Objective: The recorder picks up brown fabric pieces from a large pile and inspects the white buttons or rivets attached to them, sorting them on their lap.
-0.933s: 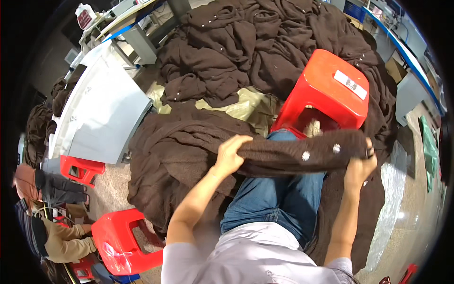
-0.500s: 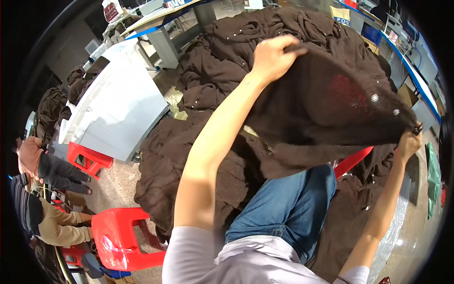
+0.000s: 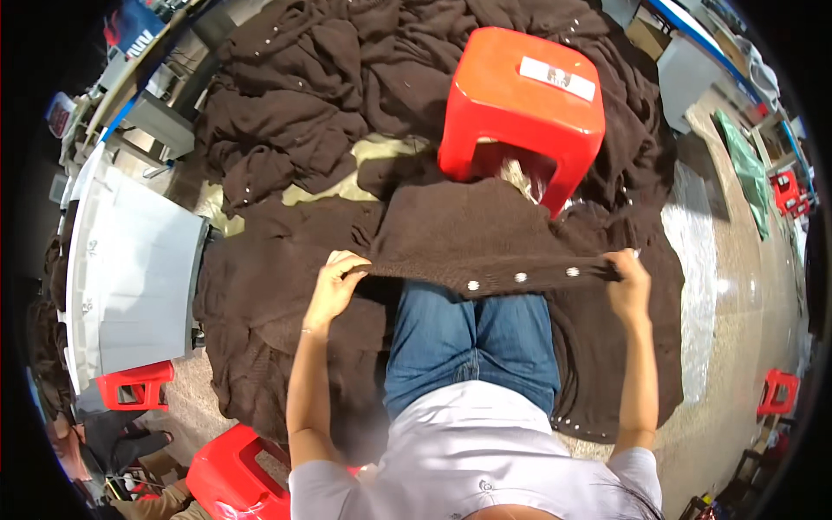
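A dark brown knitted cardigan (image 3: pixel 459 221) lies over my thighs, its button band stretched level between my two hands. Several white shiny buttons (image 3: pixel 520 277) show along that band. My left hand (image 3: pixel 334 286) pinches one end of the band between thumb and fingers. At the other end, my right hand (image 3: pixel 631 284) is closed around the knit, with some of the cloth hidden in its grip. Beyond the cardigan, a red plastic stool (image 3: pixel 524 95) with a pale label stands among the brown garments.
Heaps of brown knitwear (image 3: pixel 303 113) surround me, partly on yellowish sheeting (image 3: pixel 338 178). On the left are a white panelled table (image 3: pixel 143 269) and a red stool (image 3: pixel 234 472). Clear plastic sheeting (image 3: pixel 693 286) lies on the floor at right. People sit at the lower left.
Both hands have come down with the cardigan, from raised and spread at the right to level across my lap. The red stool in front, mostly hidden before, now shows.
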Available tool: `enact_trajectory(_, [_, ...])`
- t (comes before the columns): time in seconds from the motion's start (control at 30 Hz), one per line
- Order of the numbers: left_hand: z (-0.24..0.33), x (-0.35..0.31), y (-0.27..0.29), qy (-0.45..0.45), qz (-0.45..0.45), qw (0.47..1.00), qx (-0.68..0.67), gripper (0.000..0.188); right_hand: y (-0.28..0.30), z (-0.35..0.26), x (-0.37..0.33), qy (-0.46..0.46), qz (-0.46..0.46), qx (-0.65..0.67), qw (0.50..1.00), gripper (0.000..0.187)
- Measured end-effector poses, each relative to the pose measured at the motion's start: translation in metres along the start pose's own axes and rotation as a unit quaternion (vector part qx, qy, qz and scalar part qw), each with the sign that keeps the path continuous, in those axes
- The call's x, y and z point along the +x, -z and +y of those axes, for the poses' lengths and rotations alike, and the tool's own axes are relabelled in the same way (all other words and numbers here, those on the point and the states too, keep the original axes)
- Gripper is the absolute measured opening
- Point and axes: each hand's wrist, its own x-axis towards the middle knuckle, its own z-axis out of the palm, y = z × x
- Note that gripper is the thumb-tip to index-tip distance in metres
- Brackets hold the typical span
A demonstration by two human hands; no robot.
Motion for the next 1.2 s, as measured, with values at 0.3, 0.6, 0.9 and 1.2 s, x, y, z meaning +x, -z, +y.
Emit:
enact_trajectory(0.3, [0.054,-0.041,-0.129,0.230,0.209,0.950,-0.034,0.014,-0.075,-0.003,-0.033,-0.051,-0.068,0.039,0.996,0.031])
enact_trajectory(0.6, [0.080,0.009,-0.157,0.301,0.226,0.923,-0.077,0.031,-0.073,-0.048,-0.059,0.018,-0.050,0.072,0.996,0.032])
enact_trajectory(0.9, [0.051,-0.010,-0.088,0.301,0.225,0.827,-0.419,0.008,-0.068,-0.104,-0.082,0.023,-0.110,0.042,0.993,0.029])
enact_trajectory(1.2, [0.023,-0.029,-0.099,0.292,0.151,0.832,-0.447,0.011,-0.073,-0.117,-0.086,-0.001,-0.158,0.040,0.987,0.028])
